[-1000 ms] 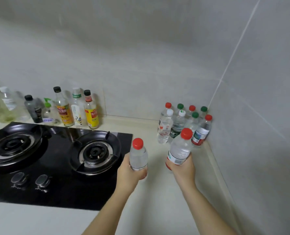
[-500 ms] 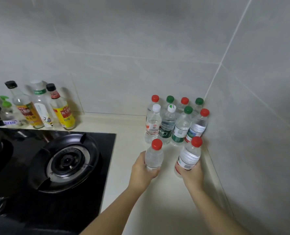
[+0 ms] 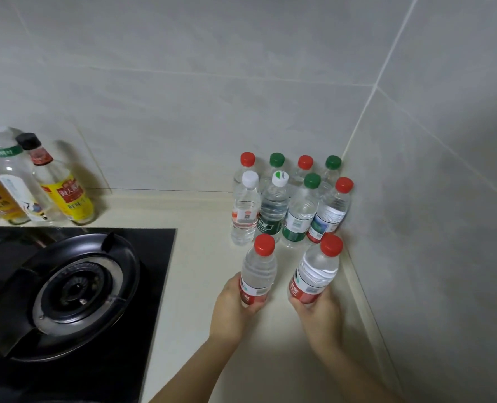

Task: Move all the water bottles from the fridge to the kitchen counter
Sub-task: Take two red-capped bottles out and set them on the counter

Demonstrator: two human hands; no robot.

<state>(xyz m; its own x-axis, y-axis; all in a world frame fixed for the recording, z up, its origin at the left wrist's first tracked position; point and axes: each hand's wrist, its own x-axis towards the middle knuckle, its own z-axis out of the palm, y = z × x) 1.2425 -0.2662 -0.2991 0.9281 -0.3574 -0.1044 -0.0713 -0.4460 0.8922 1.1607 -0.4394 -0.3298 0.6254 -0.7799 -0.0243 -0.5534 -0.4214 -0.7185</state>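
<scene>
My left hand grips a red-capped water bottle by its lower part. My right hand grips a second red-capped water bottle the same way. Both bottles stand upright or nearly so, low over the cream kitchen counter; whether their bases touch it is hidden by my fingers. Just behind them, several water bottles with red, green and white caps stand in two rows in the corner of the tiled walls.
A black gas hob with a round burner fills the left side of the counter. Condiment bottles stand against the back wall behind it. The right wall runs close beside my right hand.
Both hands have carried their bottles forward and to the right, from beside the hob to just in front of the bottle group in the corner. The bottles have also come lower toward the counter.
</scene>
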